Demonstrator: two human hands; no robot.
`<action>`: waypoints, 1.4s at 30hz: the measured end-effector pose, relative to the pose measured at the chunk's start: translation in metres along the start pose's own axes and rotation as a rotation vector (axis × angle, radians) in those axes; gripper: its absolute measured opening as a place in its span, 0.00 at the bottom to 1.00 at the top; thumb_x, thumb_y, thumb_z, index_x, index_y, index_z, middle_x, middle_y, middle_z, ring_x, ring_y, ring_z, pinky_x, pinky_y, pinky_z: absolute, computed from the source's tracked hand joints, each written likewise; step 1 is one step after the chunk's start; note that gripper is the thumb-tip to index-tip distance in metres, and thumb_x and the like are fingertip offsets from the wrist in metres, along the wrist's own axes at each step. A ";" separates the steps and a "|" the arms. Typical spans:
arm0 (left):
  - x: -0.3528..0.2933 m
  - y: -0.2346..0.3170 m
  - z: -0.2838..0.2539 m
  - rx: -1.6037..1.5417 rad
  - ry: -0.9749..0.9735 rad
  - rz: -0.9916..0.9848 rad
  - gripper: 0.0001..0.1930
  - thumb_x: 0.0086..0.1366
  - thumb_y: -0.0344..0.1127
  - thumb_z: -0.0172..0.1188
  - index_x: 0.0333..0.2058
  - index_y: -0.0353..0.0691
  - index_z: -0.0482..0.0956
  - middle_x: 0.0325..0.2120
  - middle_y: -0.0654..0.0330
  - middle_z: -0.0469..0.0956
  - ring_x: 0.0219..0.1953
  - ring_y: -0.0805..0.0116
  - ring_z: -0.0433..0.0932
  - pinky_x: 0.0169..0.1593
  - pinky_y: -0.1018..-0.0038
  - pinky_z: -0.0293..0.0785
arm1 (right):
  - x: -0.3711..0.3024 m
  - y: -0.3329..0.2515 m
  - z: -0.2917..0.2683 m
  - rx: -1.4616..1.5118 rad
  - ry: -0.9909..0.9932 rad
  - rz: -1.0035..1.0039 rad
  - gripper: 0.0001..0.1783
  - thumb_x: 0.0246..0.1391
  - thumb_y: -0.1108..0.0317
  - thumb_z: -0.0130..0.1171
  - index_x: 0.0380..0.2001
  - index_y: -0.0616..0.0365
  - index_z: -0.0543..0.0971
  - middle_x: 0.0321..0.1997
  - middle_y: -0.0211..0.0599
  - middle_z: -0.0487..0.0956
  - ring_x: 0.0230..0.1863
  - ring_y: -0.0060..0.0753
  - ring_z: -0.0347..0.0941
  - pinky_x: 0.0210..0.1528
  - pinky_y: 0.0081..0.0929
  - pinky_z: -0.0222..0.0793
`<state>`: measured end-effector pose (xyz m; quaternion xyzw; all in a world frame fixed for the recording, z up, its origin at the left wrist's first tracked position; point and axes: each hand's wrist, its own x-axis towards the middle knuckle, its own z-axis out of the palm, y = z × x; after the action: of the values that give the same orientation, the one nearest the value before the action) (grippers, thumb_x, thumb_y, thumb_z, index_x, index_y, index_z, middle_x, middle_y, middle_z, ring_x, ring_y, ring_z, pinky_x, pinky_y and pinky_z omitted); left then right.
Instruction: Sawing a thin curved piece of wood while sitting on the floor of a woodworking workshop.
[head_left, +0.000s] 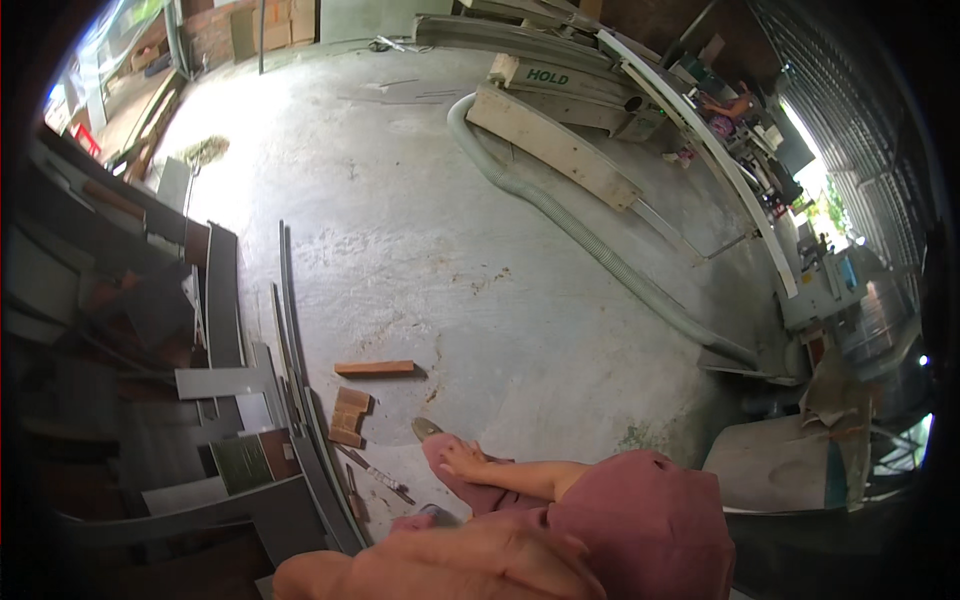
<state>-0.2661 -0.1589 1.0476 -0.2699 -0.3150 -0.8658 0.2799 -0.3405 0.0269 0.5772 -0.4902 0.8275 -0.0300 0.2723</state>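
My right hand point(462, 463) lies on the lower part of my pink trouser leg point(505, 497), fingers spread and nothing in them. Just beyond it the toe of an olive shoe point(424, 428) shows. Large and close at the lower edge is bare skin that looks like my left hand point(450, 568); its fingers are not clearly visible, and what it may hold is hidden. On the floor left of the shoe lie a reddish-brown wooden bar point(374, 369), a notched light-brown wooden block point(349, 416) and a thin long-handled tool point(377, 474).
Dark boards and long strips point(290, 340) are stacked along the left. A ribbed hose point(590, 245) curves over the concrete floor point(390, 230) beside a long beige panel point(550, 145). Machines line the right, where another person point(735, 105) is at the far side.
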 end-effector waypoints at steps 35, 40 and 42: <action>-0.056 -0.029 -0.003 0.490 0.748 -0.669 0.22 0.59 0.37 0.55 0.50 0.36 0.64 0.38 0.55 0.71 0.40 0.64 0.74 0.47 0.68 0.69 | -0.196 0.137 -0.070 0.478 0.103 0.884 0.24 0.50 0.52 0.49 0.47 0.54 0.68 0.50 0.49 0.65 0.49 0.50 0.65 0.51 0.41 0.62; -0.346 -0.043 -0.154 0.995 1.037 -1.085 0.14 0.59 0.40 0.53 0.40 0.40 0.66 0.22 0.62 0.69 0.21 0.68 0.69 0.24 0.69 0.66 | -0.199 0.136 -0.044 0.464 0.018 0.715 0.18 0.48 0.56 0.47 0.36 0.58 0.75 0.39 0.48 0.75 0.48 0.51 0.65 0.50 0.39 0.62; -0.408 -0.033 -0.175 0.995 1.052 -1.105 0.15 0.59 0.41 0.53 0.41 0.39 0.67 0.23 0.62 0.70 0.22 0.68 0.69 0.25 0.69 0.67 | -0.200 0.134 -0.038 0.454 -0.001 0.683 0.19 0.48 0.56 0.48 0.36 0.58 0.75 0.39 0.47 0.76 0.48 0.51 0.65 0.50 0.39 0.62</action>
<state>-0.0535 -0.1316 0.6569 0.5013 -0.5684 -0.6522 0.0170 -0.3913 0.2536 0.6515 -0.1150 0.9148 -0.1195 0.3683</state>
